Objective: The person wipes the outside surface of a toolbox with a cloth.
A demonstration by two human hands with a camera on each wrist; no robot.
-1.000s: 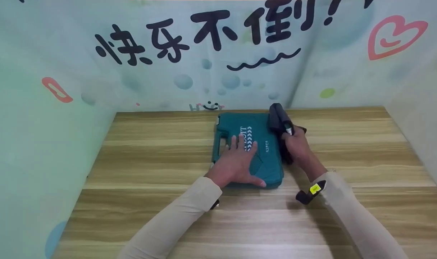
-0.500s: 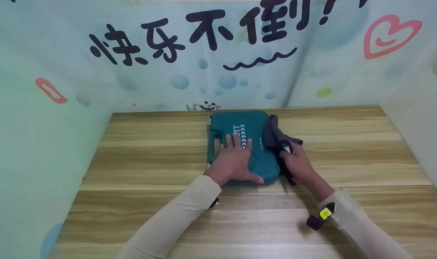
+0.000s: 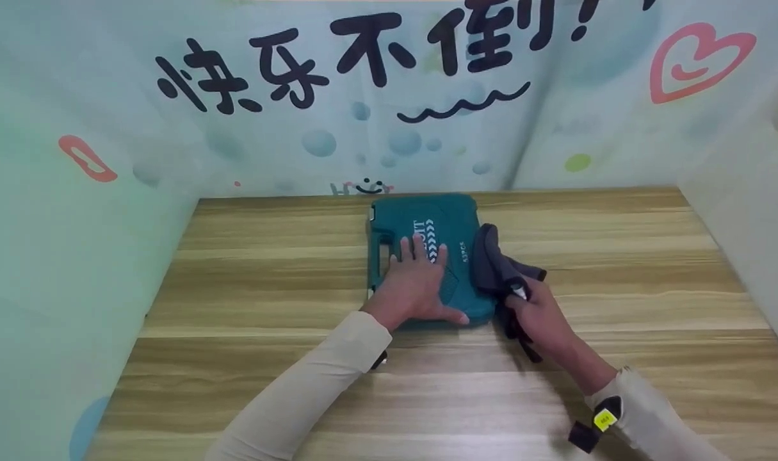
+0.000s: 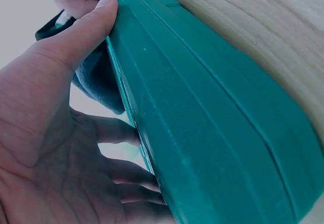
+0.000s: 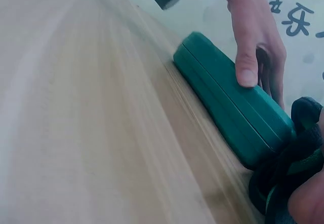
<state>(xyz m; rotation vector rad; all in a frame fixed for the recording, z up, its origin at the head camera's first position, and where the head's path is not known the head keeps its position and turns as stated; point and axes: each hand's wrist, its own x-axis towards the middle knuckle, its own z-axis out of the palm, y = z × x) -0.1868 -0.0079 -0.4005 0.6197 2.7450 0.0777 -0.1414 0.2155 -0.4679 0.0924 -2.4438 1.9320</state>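
A teal plastic tool case [image 3: 456, 214] with white printing and a carry handle on its left side lies flat on the wooden table. My left hand [image 3: 411, 282] rests on its lid with fingers spread and straight, thumb near the front edge. In the left wrist view the thumb [image 4: 83, 34] touches the case's edge. My right hand [image 3: 542, 320] grips a bunched dark grey cloth [image 3: 491, 262] against the case's right side, near the front corner. A small white piece shows by the fingers. The right wrist view has the cloth [image 5: 296, 163] at the end of the case.
The wood-grain table [image 3: 267, 269] runs back to a pale green printed backdrop [image 3: 267, 147] with black characters. More backdrop stands along the left and right sides. A black wrist camera [image 3: 584, 435] juts from the right sleeve, low over the table.
My right hand has drawn the cloth along the case's right side, from the back corner towards the front. My left hand stays on the lid; the case sits slightly further left in view.
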